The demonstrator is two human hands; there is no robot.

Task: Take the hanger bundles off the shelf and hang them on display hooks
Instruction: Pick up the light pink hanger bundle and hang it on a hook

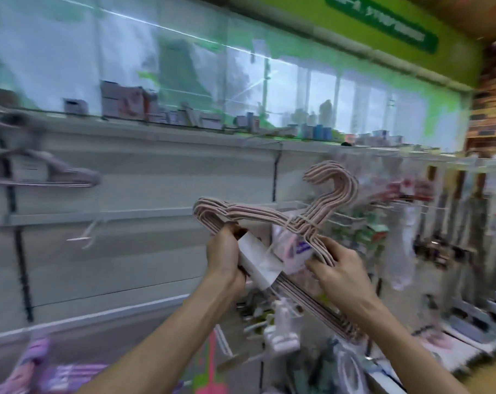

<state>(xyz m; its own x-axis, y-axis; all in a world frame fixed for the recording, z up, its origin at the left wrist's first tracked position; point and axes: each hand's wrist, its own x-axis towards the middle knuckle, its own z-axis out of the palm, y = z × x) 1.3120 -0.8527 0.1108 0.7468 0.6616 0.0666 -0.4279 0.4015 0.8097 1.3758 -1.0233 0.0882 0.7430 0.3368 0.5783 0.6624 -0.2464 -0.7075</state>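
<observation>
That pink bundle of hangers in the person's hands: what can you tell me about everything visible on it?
The pink hanger bundle is a stack of thin, apparently coated hangers, hooks aligned and curling upward, bound with a tie at the neck. It is tilted, one shoulder up to the left, the bottom bars running down to the right. A white paper label wraps around it. The left hand grips the label side; the right hand pinches the other shoulder. It is held in the air before the shelving, on no hook.

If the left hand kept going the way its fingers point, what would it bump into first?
Probably nothing new: the left hand already grips the pink hanger bundle by its paper label. Beyond that, its fingers point up toward the white shelf panel, though the blurry picture hides how far back that is.
</observation>
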